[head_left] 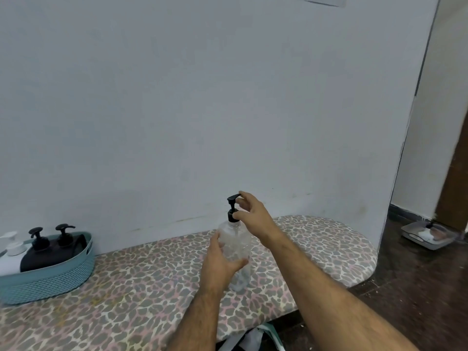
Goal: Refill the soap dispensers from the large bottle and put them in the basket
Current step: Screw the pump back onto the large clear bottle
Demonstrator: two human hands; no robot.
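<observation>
Clear dispenser (pixel 235 252) steadied in my left hand (pixel 220 264), right hand (pixel 249 214) pinching its black pump (pixel 232 209); three dispensers already in the basket (pixel 50 279).

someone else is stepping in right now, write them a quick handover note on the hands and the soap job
Left hand: holds the clear dispenser by its body, upright on the leopard-print board.
Right hand: fingers on the black pump, grip at its collar.
Basket, far left on the board: already holds a white dispenser and two black ones.
Large refill bottle: not in view.
Left: whether the clear one is filled I cannot tell; secure its pump, then put it in the basket.
</observation>
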